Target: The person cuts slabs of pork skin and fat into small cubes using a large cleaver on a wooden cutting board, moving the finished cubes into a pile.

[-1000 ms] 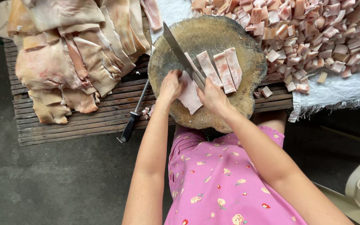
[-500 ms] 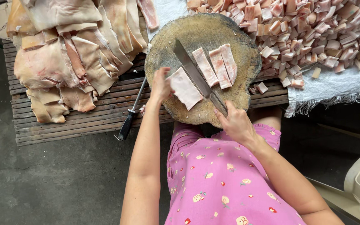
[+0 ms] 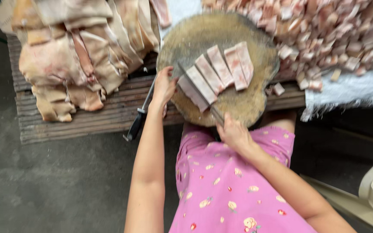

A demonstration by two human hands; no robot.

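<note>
Right hand (image 3: pixel 234 134) had its fingers shut round the handle of a cleaver (image 3: pixel 197 92), blade laid w/ its edge along a pork belly strip (image 3: pixel 200 84) on the round chopping block (image 3: pixel 221 39). Strips were pale pink w/ lighter fat bands, approx. five side by side mid-block. Left hand (image 3: pixel 164 86) had loosely curled fingers touching the nearest strip's end, gripping nothing; a second knife (image 3: pixel 137 123) lay on the slatted desk (image 3: pixel 87 121) just beside.

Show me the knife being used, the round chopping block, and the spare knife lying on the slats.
knife in use (image 3: pixel 195 86), head view, on its blade between the meat strips.
round chopping block (image 3: pixel 203 34), head view, on its bare top.
spare knife (image 3: pixel 134 127), head view, on its black handle.
</note>
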